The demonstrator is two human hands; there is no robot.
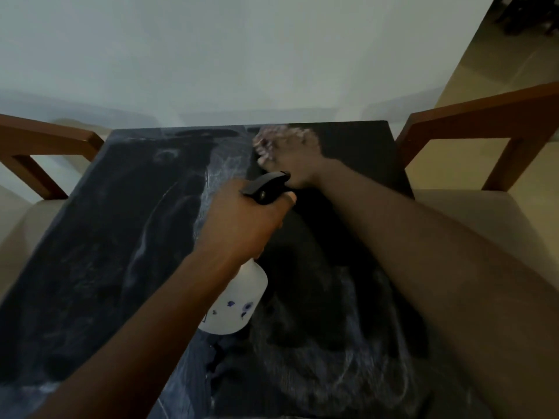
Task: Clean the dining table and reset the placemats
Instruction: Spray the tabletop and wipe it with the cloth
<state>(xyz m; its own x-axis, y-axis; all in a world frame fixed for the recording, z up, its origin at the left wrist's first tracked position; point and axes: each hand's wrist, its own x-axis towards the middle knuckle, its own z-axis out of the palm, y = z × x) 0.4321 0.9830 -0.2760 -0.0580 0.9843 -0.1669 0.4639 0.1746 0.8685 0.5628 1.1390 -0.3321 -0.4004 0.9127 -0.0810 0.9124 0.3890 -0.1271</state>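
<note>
The left hand wraps the neck of a white plastic spray bottle with black trigger, kept ready for re-wetting. Beyond that grip, the right hand bunches a pale rag (badly blurred) against the streaky black dining table. No placemats are in view.

Left half of the table runs open, spray bottle hanging mid-table, left chair and right chair hemming the sides, wall beyond.
</note>
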